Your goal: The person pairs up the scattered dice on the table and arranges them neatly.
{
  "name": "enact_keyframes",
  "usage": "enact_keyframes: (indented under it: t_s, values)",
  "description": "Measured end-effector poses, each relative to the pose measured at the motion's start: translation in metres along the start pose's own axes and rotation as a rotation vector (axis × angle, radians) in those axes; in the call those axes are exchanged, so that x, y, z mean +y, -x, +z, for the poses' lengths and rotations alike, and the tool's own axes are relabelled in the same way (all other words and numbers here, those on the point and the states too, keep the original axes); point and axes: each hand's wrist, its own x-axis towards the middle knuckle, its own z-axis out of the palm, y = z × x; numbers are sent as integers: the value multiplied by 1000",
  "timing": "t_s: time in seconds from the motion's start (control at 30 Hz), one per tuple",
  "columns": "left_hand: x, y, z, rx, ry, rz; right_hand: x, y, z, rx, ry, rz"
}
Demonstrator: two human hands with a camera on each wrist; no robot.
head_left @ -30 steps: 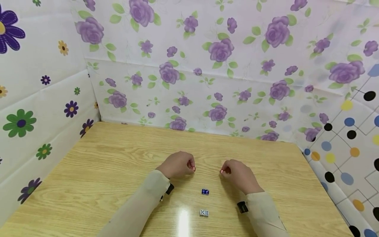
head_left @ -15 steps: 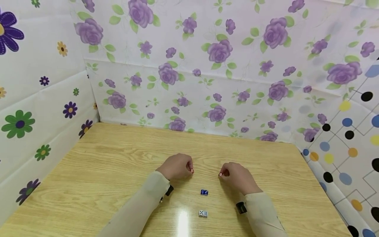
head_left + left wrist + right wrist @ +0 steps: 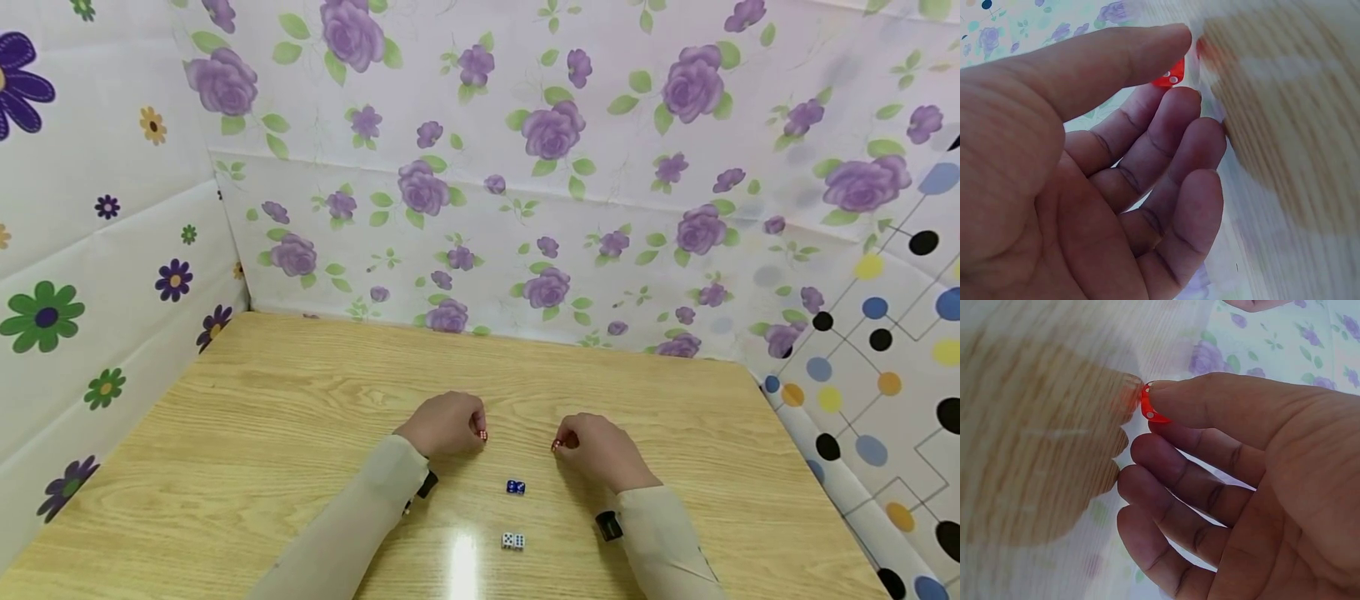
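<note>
My left hand (image 3: 444, 423) pinches a red die (image 3: 483, 435) between thumb and index finger, close over the tabletop. In the left wrist view that red die (image 3: 1172, 76) shows white pips and is partly covered by the thumb. Across from it, my right hand (image 3: 604, 448) pinches another red die (image 3: 556, 446). The right wrist view shows this die (image 3: 1149, 407) at the thumb tip, right at the wood surface. Between the hands and nearer me, two blue dice (image 3: 516, 487) sit side by side. Closer still lies a pair of white dice (image 3: 513, 541), also side by side.
The wood-grain table (image 3: 300, 400) carries all the dice. A floral cloth (image 3: 480, 208) stands along its back edge, with a flower-print cloth (image 3: 112, 317) at left and a dotted cloth (image 3: 870, 400) at right. Light glares off the table near the front.
Both hands have lowered slightly toward me with their red dice, mostly in the first half second. The blue and white dice stay put; the head view has shifted a little.
</note>
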Motion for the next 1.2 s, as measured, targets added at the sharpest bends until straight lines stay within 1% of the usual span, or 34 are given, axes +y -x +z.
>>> enact_keyframes:
  t_s: [0.63, 0.8, 1.03, 1.2]
  values:
    - [-1, 0, 1, -14, 20, -8, 3, 0, 4, -7, -2, -2]
    - [-1, 2, -1, -22, 29, -6, 2, 0, 4, -17, 0, 11]
    - [-4, 3, -4, -31, 39, -28, 1, 0, 3, -18, 15, 34]
    - [-6, 2, -3, -28, 21, -22, 1, 0, 5, -13, 30, 34]
